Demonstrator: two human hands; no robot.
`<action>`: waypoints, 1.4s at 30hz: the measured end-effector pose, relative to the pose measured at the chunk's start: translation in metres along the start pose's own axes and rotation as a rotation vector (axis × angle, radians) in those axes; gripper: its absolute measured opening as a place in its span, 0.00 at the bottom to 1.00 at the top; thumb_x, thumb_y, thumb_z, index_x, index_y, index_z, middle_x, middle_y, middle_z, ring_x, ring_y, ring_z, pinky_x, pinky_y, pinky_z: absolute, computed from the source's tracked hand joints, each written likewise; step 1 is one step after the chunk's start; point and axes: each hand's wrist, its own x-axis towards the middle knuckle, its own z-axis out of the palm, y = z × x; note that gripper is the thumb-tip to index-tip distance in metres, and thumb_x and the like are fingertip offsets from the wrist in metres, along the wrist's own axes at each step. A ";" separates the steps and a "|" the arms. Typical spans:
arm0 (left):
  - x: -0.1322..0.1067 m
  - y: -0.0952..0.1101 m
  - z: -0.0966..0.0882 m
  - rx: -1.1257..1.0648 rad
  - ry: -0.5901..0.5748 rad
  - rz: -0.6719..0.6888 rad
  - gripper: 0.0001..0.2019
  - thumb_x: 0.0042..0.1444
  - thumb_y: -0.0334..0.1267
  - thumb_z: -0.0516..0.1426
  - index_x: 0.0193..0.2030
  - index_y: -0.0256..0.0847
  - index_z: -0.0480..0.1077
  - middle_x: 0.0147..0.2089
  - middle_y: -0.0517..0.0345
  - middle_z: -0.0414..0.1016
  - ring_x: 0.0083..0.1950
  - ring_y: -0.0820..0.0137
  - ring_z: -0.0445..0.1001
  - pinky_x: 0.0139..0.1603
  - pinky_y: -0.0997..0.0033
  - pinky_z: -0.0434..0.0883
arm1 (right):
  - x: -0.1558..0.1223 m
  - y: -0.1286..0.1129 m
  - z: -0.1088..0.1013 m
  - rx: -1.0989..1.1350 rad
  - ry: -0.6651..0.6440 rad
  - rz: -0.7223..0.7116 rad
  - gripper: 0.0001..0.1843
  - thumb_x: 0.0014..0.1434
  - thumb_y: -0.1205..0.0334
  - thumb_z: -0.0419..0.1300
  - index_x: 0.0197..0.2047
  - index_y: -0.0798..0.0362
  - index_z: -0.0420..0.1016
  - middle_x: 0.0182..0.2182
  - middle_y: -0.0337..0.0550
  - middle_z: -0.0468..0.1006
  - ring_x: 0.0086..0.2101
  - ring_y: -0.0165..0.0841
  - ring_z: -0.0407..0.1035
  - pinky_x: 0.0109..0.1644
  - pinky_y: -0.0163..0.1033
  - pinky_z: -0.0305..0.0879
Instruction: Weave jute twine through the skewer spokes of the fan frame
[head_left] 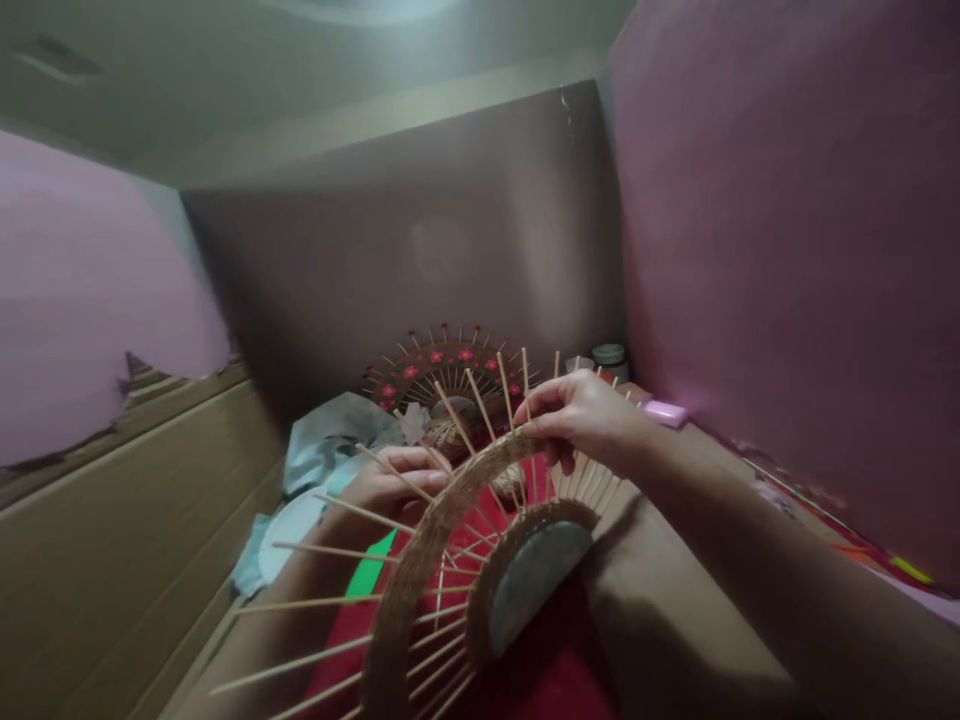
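Seen from the head camera, nearest is a half-round fan frame, tilted, filling the lower middle. Its pale sticks (315, 605) radiate from a grey half-disc (536, 585) edged by a woven inner rim (480, 610), and pass through a wider woven outer band (442, 508). The ends project beyond this band, bare.

The right hand (581, 410) reaches in over the band's upper right part, fingers bent and apparently pinching it between sticks. The left hand (409, 475) is at the outer edge on the left, among the stick ends, fingers stretched toward the band; whether it grips or merely steadies, I cannot tell. So the band arches between the two hands, with the half-disc below them, nearer the wearer.

The work looks like weaving or tightening this band. To do it well, I would brace the frame with the left hand, press each turn snugly against the last, keep the sticks evenly spread and avoid bending them.

Beneath lies red cloth (555, 650); beyond the hands, against the wall, stands a second fan (450, 368) with pink flowers.
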 end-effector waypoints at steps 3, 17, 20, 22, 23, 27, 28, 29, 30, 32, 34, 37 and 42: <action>-0.001 -0.001 0.002 -0.031 -0.013 0.018 0.08 0.42 0.38 0.62 0.25 0.34 0.72 0.16 0.63 0.63 0.16 0.82 0.55 0.16 0.82 0.49 | 0.006 0.006 -0.005 0.015 0.023 -0.003 0.02 0.45 0.71 0.58 0.25 0.57 0.71 0.10 0.35 0.67 0.12 0.25 0.61 0.12 0.28 0.60; -0.019 0.015 0.009 0.020 -0.042 0.079 0.12 0.45 0.38 0.59 0.38 0.37 0.73 0.18 0.62 0.66 0.18 0.79 0.59 0.18 0.79 0.55 | 0.008 0.011 0.003 -0.119 0.099 0.024 0.07 0.48 0.72 0.55 0.33 0.57 0.69 0.13 0.34 0.66 0.13 0.24 0.61 0.12 0.28 0.57; -0.019 0.015 0.011 0.051 -0.015 0.074 0.11 0.45 0.36 0.59 0.37 0.37 0.73 0.22 0.58 0.72 0.21 0.76 0.65 0.20 0.78 0.59 | 0.006 0.010 0.004 -0.194 0.198 -0.059 0.13 0.46 0.72 0.55 0.38 0.56 0.67 0.21 0.38 0.70 0.16 0.24 0.63 0.14 0.29 0.58; -0.018 0.015 0.012 0.053 -0.018 0.083 0.11 0.45 0.36 0.59 0.37 0.37 0.73 0.23 0.57 0.73 0.22 0.75 0.67 0.22 0.77 0.61 | 0.000 0.006 0.006 -0.299 0.416 -0.214 0.13 0.47 0.71 0.55 0.39 0.55 0.67 0.28 0.41 0.71 0.19 0.24 0.64 0.18 0.30 0.58; -0.018 0.016 0.012 0.056 -0.020 0.089 0.11 0.45 0.37 0.59 0.37 0.37 0.73 0.24 0.56 0.74 0.23 0.74 0.68 0.22 0.76 0.62 | -0.004 0.004 0.007 -0.339 0.526 -0.306 0.12 0.48 0.70 0.55 0.39 0.54 0.66 0.30 0.41 0.71 0.21 0.25 0.63 0.20 0.31 0.58; -0.018 0.017 0.013 0.080 -0.019 0.093 0.10 0.46 0.36 0.59 0.37 0.37 0.74 0.23 0.57 0.74 0.22 0.74 0.68 0.23 0.76 0.63 | -0.015 -0.004 0.016 -0.369 0.465 -0.475 0.10 0.50 0.68 0.55 0.39 0.53 0.67 0.28 0.39 0.71 0.24 0.26 0.63 0.25 0.33 0.59; -0.018 0.017 0.013 0.076 -0.019 0.091 0.10 0.46 0.36 0.59 0.37 0.37 0.74 0.23 0.57 0.73 0.22 0.74 0.68 0.23 0.76 0.63 | -0.015 -0.004 0.018 -0.371 0.382 -0.457 0.11 0.50 0.67 0.56 0.39 0.54 0.68 0.28 0.39 0.72 0.24 0.26 0.63 0.26 0.33 0.59; -0.018 0.017 0.013 0.070 -0.021 0.090 0.10 0.46 0.37 0.59 0.37 0.37 0.74 0.23 0.57 0.74 0.22 0.74 0.68 0.23 0.76 0.63 | -0.015 -0.004 0.020 -0.376 0.307 -0.425 0.12 0.50 0.68 0.56 0.40 0.54 0.69 0.30 0.39 0.73 0.24 0.26 0.63 0.27 0.33 0.59; -0.018 0.017 0.012 0.064 -0.019 0.090 0.11 0.46 0.37 0.59 0.37 0.37 0.74 0.23 0.57 0.74 0.22 0.74 0.68 0.23 0.76 0.62 | -0.014 -0.003 0.021 -0.382 0.249 -0.392 0.13 0.49 0.68 0.57 0.41 0.55 0.70 0.31 0.40 0.74 0.25 0.26 0.63 0.28 0.33 0.59; -0.018 0.016 0.012 0.056 -0.016 0.092 0.11 0.45 0.37 0.59 0.37 0.37 0.74 0.23 0.56 0.73 0.22 0.74 0.68 0.23 0.76 0.62 | -0.012 -0.001 0.022 -0.390 0.179 -0.348 0.14 0.49 0.69 0.56 0.42 0.54 0.72 0.33 0.41 0.76 0.27 0.26 0.65 0.30 0.33 0.60; -0.018 0.016 0.012 0.045 -0.020 0.093 0.11 0.45 0.37 0.59 0.37 0.37 0.74 0.24 0.56 0.73 0.23 0.74 0.68 0.23 0.76 0.62 | -0.009 0.001 0.023 -0.389 0.137 -0.326 0.14 0.50 0.70 0.56 0.41 0.55 0.73 0.32 0.41 0.76 0.29 0.27 0.66 0.32 0.34 0.61; -0.018 0.017 0.014 0.010 -0.061 0.097 0.10 0.46 0.36 0.58 0.37 0.37 0.74 0.26 0.55 0.74 0.25 0.73 0.69 0.26 0.75 0.63 | -0.007 0.004 0.024 -0.341 0.135 -0.310 0.13 0.49 0.71 0.55 0.39 0.55 0.73 0.29 0.40 0.75 0.28 0.27 0.66 0.31 0.34 0.61; -0.017 0.019 0.016 0.114 -0.056 0.094 0.08 0.46 0.34 0.59 0.35 0.38 0.75 0.28 0.55 0.74 0.27 0.73 0.68 0.28 0.75 0.63 | -0.006 0.007 0.027 -0.259 0.168 -0.324 0.11 0.47 0.73 0.55 0.36 0.55 0.72 0.25 0.37 0.72 0.26 0.25 0.63 0.29 0.33 0.58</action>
